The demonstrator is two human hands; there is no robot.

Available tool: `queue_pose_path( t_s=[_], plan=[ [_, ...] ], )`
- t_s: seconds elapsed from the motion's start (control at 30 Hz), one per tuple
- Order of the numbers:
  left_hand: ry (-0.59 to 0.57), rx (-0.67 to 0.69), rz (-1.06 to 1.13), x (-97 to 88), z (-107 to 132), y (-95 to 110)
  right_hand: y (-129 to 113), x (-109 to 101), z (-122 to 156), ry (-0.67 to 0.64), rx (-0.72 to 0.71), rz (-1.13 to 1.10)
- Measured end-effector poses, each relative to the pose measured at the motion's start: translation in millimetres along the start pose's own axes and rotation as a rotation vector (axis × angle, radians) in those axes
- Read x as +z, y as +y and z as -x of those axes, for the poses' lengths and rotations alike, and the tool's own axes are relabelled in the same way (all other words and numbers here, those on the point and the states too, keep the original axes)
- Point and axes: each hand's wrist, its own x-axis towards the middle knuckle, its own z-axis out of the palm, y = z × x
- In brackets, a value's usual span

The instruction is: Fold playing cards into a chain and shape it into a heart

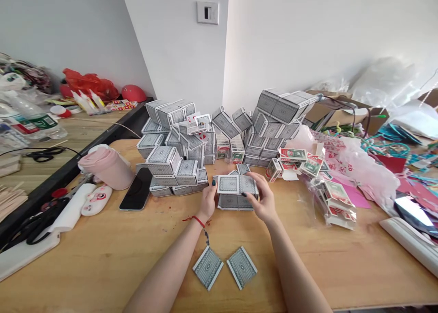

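Observation:
A block of folded playing cards [236,200], two boxes wide with grey patterned backs, stands on the table in front of me. My left hand [207,201] grips its left end, with the fingers partly hidden behind it. At the other end, my right hand [264,198] is closed round the block, thumb on the front and fingers over the top. Nearer to me lie two separate folded cards, the left card [208,267] and the right card [242,267], both turned at an angle. A small folded piece [243,169] shows just behind the block.
Stacked card boxes rise on the left [164,160] and right [273,126]. Opened red-and-green card packs [311,164] lie at the right beside plastic wrapping. A phone [137,190], pink roll [108,167] and black scissors [48,219] are on the left.

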Motion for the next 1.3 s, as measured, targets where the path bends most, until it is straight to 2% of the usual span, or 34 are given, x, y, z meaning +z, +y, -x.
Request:
queue_pose_path(
  t_s=[0.13, 0.23, 0.4, 0.47, 0.6, 0.67, 1.0, 1.1, 1.3],
  plan=[
    [0.019, -0.036, 0.126, -8.0, -2, 2, -2, 9, 3, -0.146, -0.066, 0.162],
    [0.037, -0.083, 0.082, -9.1, -1, 11, -2, 10, 5, -0.264, -0.099, 0.34],
    [0.156, -0.146, 0.023, -12.7, 3, 26, -6, 12, 7, -0.422, -0.109, 0.543],
    [0.122, -0.168, -0.004, -18.0, 5, 30, -9, 12, 6, -0.429, -0.103, 0.575],
    [-0.075, -0.288, 0.071, -30.4, 9, 38, -12, 8, 5, -0.437, -0.104, 0.575],
    [-0.118, -0.325, 0.063, -33.9, 9, 42, -13, 8, 5, -0.438, -0.114, 0.573],
    [-0.02, -0.16, -0.338, -27.9, 7, 46, -15, 10, 6, -0.366, -0.079, 0.527],
    [-0.022, -0.157, -0.306, -27.8, 7, 45, -15, 9, 6, -0.362, -0.07, 0.509],
    [-0.009, -0.293, -0.127, -28.2, 7, 43, -14, 8, 4, -0.362, -0.048, 0.441]
  ],
)
